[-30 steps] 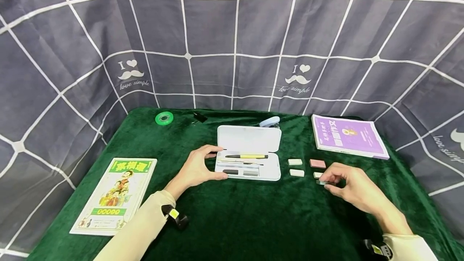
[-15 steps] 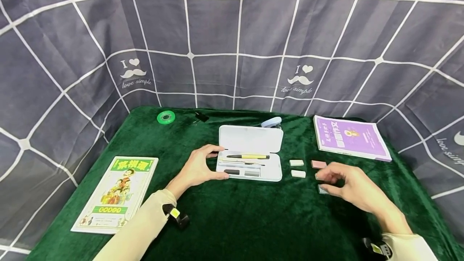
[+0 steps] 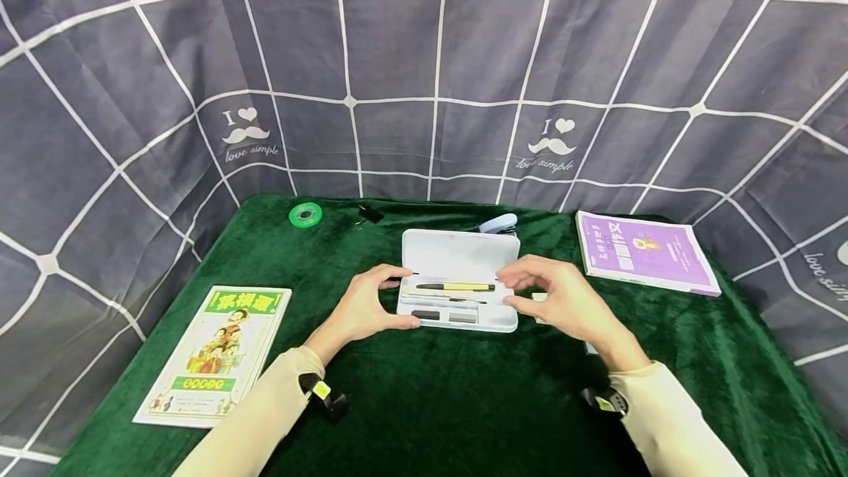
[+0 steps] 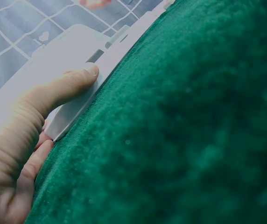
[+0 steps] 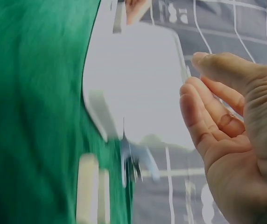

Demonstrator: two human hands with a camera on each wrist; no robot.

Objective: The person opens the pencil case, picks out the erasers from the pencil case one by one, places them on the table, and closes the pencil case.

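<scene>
A white pencil case lies with its lid raised in the middle of the table. Inside are a yellow-and-black pen, a thin brush-like stick, a black block and a grey block. My left hand grips the case's left end, thumb at the front edge, as the left wrist view also shows. Over the right end hovers my right hand, fingers loosely bent, holding nothing in the right wrist view. It mostly hides the erasers; a cream eraser and a grey-blue one peek out.
A purple book lies at the back right, a white-and-green book at the left. Behind the case are a light blue stapler, a black binder clip and a green tape roll. A grey grid curtain encloses the table.
My right hand set the grey-blue eraser down near the other erasers, let go, and moved left to the case's right end. The left hand stayed on the case.
</scene>
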